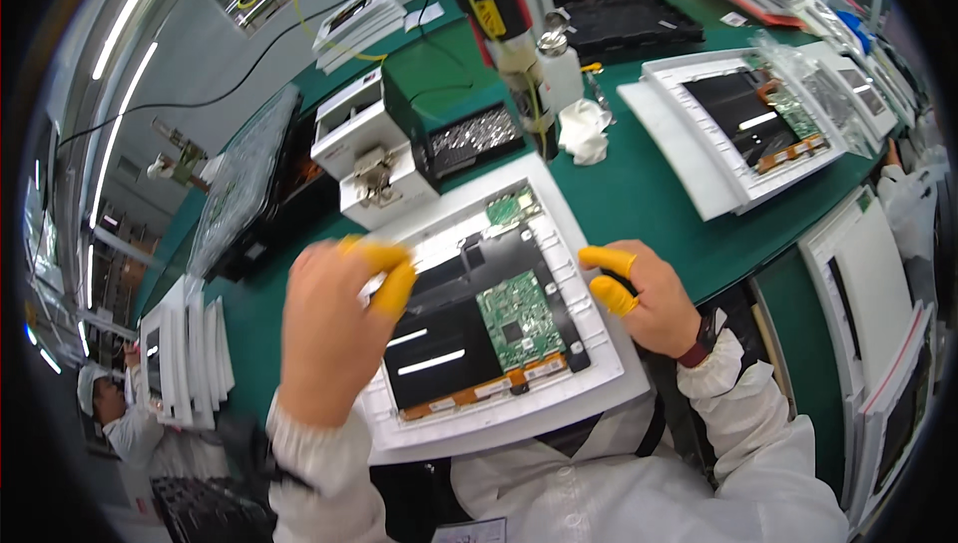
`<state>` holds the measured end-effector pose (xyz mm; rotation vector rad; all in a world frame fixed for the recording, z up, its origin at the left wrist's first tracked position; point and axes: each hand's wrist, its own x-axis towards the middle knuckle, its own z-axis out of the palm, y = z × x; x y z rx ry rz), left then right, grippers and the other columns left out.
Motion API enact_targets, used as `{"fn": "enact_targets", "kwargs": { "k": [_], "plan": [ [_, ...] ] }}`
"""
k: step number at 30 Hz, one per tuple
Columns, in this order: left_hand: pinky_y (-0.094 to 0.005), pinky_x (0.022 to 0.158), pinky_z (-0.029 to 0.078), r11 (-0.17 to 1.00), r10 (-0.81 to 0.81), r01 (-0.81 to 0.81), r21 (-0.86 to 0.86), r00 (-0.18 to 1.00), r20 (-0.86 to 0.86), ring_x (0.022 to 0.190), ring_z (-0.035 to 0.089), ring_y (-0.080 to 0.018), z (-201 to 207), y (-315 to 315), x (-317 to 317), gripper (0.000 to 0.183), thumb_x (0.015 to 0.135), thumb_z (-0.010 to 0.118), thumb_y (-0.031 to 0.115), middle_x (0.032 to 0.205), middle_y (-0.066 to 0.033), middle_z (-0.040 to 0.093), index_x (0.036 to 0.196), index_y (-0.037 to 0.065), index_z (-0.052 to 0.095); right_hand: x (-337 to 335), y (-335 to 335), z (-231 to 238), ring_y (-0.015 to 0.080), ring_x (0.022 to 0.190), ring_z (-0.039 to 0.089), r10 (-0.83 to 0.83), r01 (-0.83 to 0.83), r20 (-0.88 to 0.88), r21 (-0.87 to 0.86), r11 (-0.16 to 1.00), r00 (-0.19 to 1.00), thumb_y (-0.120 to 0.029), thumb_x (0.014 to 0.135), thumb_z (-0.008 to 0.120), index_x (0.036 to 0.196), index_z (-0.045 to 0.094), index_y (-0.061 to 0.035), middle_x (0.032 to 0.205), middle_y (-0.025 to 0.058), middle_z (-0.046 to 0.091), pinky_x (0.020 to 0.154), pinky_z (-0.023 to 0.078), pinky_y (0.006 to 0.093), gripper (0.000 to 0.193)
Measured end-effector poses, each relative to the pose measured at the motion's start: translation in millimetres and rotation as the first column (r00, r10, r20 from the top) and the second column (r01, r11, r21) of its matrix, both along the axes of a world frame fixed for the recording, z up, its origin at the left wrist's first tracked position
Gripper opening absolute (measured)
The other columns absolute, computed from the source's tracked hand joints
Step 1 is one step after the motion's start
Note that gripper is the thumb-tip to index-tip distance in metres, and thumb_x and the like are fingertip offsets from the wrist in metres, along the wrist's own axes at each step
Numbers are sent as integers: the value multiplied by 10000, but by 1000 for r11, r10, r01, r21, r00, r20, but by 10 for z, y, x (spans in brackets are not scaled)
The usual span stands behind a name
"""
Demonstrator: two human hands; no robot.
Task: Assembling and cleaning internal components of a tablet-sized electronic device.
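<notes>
An opened display panel (444, 353) lies in front of me in a white frame (599, 368), on a white foam sheet (549, 179). It carries a green circuit board (519, 321), a smaller green board (509, 207) at its far end and an orange flex strip (454, 401) along its near edge. Over the panel's left side my left hand (334, 328) is raised, yellow cots on thumb and forefinger, their tips pinched together; anything between them is too small to make out. My right hand (654, 298), also in yellow cots, hovers by the frame's right edge, thumb and forefinger apart and holding nothing.
A white dispenser-like device (374, 149) stands beyond the panel, beside a black tray of small metal parts (476, 141). Behind it are a bottle (561, 74) and crumpled white tissue (584, 132). Another opened panel (753, 119) lies at right. A co-worker (125, 413) is at far left.
</notes>
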<state>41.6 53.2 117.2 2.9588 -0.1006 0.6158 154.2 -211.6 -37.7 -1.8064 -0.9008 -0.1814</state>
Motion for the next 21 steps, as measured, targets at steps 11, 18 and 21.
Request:
{"fn": "enact_targets", "kwargs": {
  "k": [11, 18, 21],
  "plan": [
    [-430, 743, 490, 936, -161, 219, 274, 963, -218, 787, 604, -321, -888, 135, 1132, 170, 808, 760, 191, 782, -133, 628, 868, 35, 725, 13, 12, -85, 323, 870, 629, 26, -26, 6, 34, 999, 1000, -188, 871, 742, 1092, 702, -20, 929, 130, 680, 775, 512, 393, 281],
    [-417, 784, 480, 934, -181, 237, 266, 959, -220, 787, 597, -306, -918, 78, 1201, 176, 764, 788, 158, 757, -116, 613, 750, 23, 676, 24, -22, -82, 320, 867, 628, 35, -35, -21, 18, 999, 999, -147, 843, 756, 1100, 707, -27, 932, 134, 672, 779, 496, 388, 288],
    [-409, 800, 484, 937, -189, 240, 253, 959, -209, 782, 603, -308, -926, 76, 1211, 173, 752, 791, 143, 746, -118, 613, 735, 24, 667, 24, -15, -89, 316, 876, 632, 28, -28, 2, 14, 1000, 1000, -138, 832, 762, 1097, 711, -30, 941, 130, 675, 780, 495, 389, 290]
  ]
}}
